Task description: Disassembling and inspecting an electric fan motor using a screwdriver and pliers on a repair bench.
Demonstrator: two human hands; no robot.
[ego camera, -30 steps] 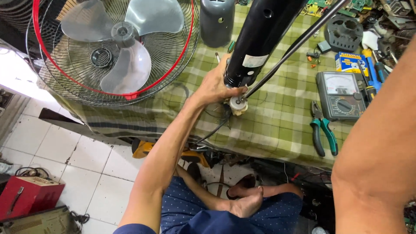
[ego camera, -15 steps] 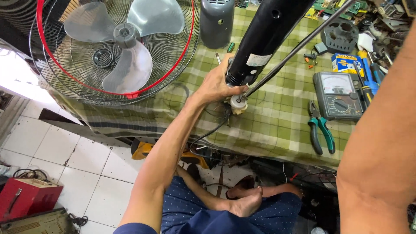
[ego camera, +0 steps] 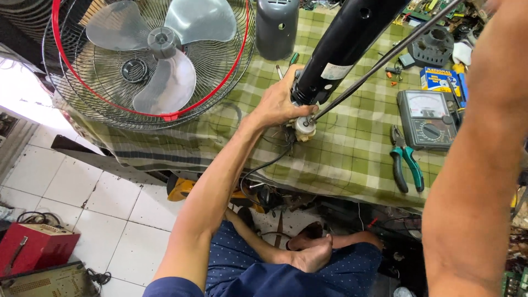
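A cluttered repair corner: a surface [ego camera: 352, 159] under a green checked cloth stands over white floor tiles, crowded with a fan guard [ego camera: 148, 60] and its grey blades, a grey motor cover [ego camera: 276, 27], a meter [ego camera: 429, 118], green-handled pliers [ego camera: 406, 165] and small parts along the far edge. The left hand [ego camera: 280, 102] has its grip wrapped around the lower end of a black tube [ego camera: 341, 49], which leans up and away from the surface; at its bottom sits a white fitting [ego camera: 304, 127] with thin wires [ego camera: 264, 165] trailing off the edge. A long screwdriver [ego camera: 385, 58] runs down from the upper right, its tip set at that fitting. The right arm fills the right side of the view, but the right hand itself is out of frame, so I cannot tell how its grip stands. The main risk, as I judge it, is the tip slipping off the fitting: the shaft comes in at a slant, and the left fingers lie just beside the tip, so a skid could stab them. The tube is held at one end only and could twist or swing under pressure, cracking the fitting or knocking the motor cover. The wires hang close to the tip and could be nicked or pulled loose. The pliers lie near the edge, where a nudge might drop them toward the bare foot [ego camera: 311, 256] below.
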